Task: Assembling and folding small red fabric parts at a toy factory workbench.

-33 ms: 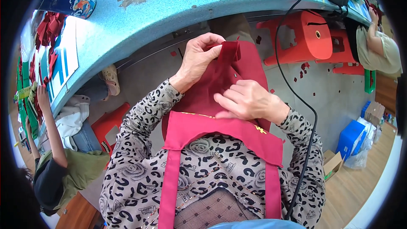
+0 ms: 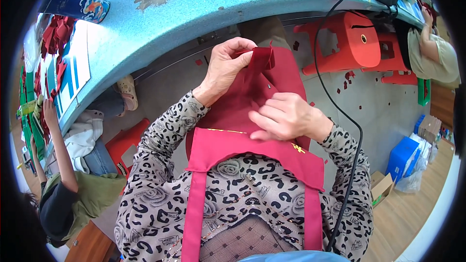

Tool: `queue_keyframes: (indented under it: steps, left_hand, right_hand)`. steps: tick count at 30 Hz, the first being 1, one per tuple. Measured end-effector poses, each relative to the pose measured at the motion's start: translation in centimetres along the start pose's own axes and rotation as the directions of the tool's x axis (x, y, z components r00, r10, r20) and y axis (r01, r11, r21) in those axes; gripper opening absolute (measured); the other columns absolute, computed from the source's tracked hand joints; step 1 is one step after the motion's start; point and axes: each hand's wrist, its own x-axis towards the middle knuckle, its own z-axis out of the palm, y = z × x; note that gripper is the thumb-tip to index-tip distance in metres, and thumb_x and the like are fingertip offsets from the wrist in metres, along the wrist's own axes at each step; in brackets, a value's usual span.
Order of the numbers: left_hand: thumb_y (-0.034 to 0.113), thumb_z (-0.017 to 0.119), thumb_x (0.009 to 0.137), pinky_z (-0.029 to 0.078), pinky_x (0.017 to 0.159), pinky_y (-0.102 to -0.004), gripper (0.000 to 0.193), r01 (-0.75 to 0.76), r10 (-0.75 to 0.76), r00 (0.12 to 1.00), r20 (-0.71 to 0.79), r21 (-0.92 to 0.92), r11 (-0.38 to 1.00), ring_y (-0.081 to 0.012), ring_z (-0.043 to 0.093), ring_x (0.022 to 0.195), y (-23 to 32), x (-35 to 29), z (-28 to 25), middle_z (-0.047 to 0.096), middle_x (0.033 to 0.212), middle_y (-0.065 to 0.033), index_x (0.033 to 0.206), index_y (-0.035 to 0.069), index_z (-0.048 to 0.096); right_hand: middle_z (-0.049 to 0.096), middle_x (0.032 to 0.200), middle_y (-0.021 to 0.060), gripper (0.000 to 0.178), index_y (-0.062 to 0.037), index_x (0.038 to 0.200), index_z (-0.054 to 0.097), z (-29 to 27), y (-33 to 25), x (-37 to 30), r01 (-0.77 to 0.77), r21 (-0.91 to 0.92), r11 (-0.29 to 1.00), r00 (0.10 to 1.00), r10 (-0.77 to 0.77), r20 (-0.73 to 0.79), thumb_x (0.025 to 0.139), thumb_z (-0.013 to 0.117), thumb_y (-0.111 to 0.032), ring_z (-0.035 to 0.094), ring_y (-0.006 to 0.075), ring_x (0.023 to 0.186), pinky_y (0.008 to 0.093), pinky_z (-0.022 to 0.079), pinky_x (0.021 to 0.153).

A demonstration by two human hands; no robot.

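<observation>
Over the red apron (image 2: 238,145), pinching a dark red ribbon (image 2: 262,63) near its top between thumb and fingers of the left hand (image 2: 228,68), clamped there. Lower over the apron, curling the blurred right hand (image 2: 286,119) below the ribbon; cannot tell whether gripping anything. Right of the apron, passing near a black cable (image 2: 359,128), then a red stool (image 2: 361,51) and, farther out, a blue box (image 2: 403,157). Beyond the apron, facing a curved blue table (image 2: 184,22); left of it, near a co-worker (image 2: 73,199) with raised arms.
</observation>
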Motion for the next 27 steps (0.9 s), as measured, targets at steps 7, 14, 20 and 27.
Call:
queue_keyframes:
  steps: [7,14,20,27]
  left_hand:
    - [0.007,0.063,0.083,0.046,0.070,-0.0193,0.009,0.011,-0.012,0.998,0.067,0.028,1.000,-0.0050,0.057,0.077,1.4,0.7,2.5,0.062,0.084,0.0011,0.091,0.002,0.063]
    - [0.005,0.066,0.079,0.047,0.077,-0.0229,0.014,-0.045,0.042,0.996,0.073,0.037,0.998,-0.0098,0.060,0.083,1.7,1.1,4.2,0.063,0.090,-0.0033,0.092,0.001,0.063]
    - [0.003,0.066,0.079,0.047,0.074,-0.0216,0.012,-0.027,0.022,0.997,0.078,0.063,0.998,-0.0087,0.059,0.080,3.2,1.6,4.7,0.063,0.089,-0.0027,0.091,0.001,0.064]
    - [0.002,0.064,0.080,0.044,0.060,-0.0172,0.008,0.047,-0.052,0.997,0.050,0.111,0.993,-0.0035,0.054,0.067,7.1,-0.5,4.9,0.061,0.077,0.0019,0.088,0.001,0.064]
  right_hand:
    - [0.062,0.082,0.0115,0.019,0.0012,0.091,0.057,-5.9,4.1,-1.5,-0.383,0.190,0.904,0.776,0.426,-0.466,0.072,0.058,0.002,0.060,0.0196,0.071,0.0302,0.049,0.063]
    - [0.061,0.105,0.0118,0.036,-0.0007,0.108,0.055,-7.3,5.9,-2.0,-0.460,0.413,0.786,0.803,0.566,-0.185,0.072,0.057,0.002,0.054,0.0230,0.107,0.0332,0.040,0.094]
    - [0.061,0.098,0.0105,0.029,-0.0006,0.101,0.057,-7.9,6.4,-0.9,-0.410,0.412,0.814,0.850,0.504,-0.151,0.071,0.057,0.002,0.057,0.0199,0.100,0.0299,0.042,0.090]
    - [0.057,0.085,0.0074,0.019,0.0021,0.090,0.055,-7.7,4.5,0.7,-0.555,0.564,0.611,0.754,0.656,0.032,0.072,0.058,0.002,0.058,0.0141,0.080,0.0246,0.045,0.076]
